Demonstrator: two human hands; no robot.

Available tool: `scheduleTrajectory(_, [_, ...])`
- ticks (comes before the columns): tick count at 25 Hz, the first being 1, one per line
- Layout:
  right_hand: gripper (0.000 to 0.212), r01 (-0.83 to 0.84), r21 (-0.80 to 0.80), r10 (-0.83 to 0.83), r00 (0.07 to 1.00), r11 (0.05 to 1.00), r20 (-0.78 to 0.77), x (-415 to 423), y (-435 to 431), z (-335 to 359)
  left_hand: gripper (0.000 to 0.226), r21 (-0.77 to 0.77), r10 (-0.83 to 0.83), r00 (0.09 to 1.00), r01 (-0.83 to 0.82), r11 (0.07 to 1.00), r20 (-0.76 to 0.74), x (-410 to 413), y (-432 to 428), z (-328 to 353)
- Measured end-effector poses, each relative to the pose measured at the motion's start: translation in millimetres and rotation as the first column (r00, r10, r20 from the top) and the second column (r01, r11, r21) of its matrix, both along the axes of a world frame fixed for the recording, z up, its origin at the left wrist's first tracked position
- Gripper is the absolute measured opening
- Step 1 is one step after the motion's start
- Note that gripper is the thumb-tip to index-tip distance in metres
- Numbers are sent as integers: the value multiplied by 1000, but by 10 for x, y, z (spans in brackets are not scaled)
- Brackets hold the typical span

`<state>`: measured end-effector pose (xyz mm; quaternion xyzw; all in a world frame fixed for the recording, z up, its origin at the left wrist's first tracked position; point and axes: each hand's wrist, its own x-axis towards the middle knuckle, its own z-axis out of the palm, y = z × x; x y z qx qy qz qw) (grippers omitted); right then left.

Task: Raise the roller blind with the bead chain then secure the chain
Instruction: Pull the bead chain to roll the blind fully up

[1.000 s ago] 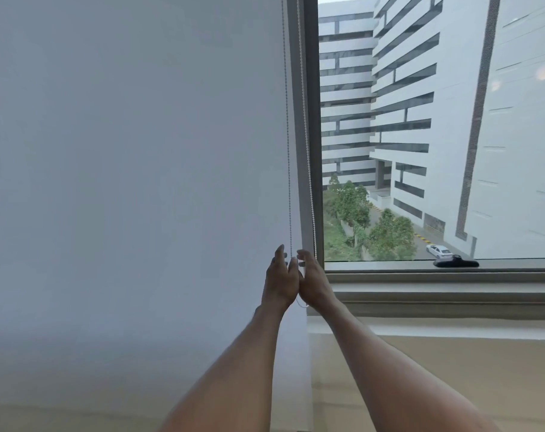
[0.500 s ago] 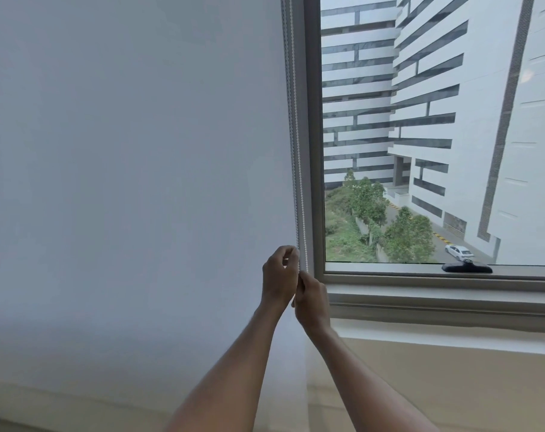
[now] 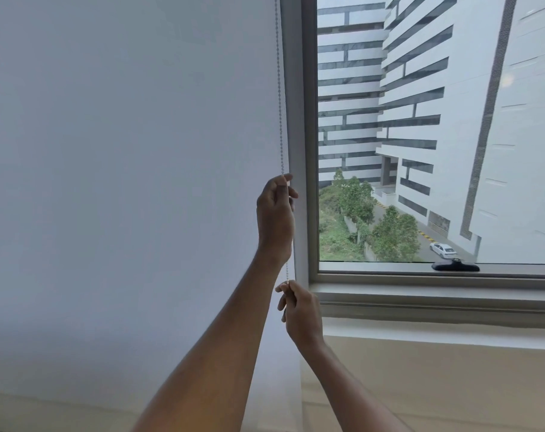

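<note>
Head view is showing the thin, slippery-looking bead chain [image 3: 279, 120] hanging just left of the window frame [image 3: 308, 151], the left hand [image 3: 275, 218] pinching it higher and the right hand [image 3: 302, 313] pinching it lower, probably needing a firm fingertip grip.

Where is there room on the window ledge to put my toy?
The sill is bare from the window frame's corner to the black handle. It is crowded at the left, where both hands hold the bead chain.
</note>
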<state>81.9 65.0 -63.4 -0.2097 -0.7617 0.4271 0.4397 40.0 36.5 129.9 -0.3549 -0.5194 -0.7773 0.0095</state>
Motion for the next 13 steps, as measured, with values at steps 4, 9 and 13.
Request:
scheduleTrajectory(4, [40,-3,82,3,1000,997,0,103,10,195,36,-1,10,1000,-10,1000,-30,-9,-20,43])
scheduleTrajectory(9, [50,76,33,-61,939,997,-337,218,8,1322,35,-26,17,999,-18,1000,-47,-68,-101,-51])
scheduleTrajectory(13, [31,-73,98,108,906,992,-409,148,7,2415,40,-50,-3,997,-1,999,-80,-41,-174,-137])
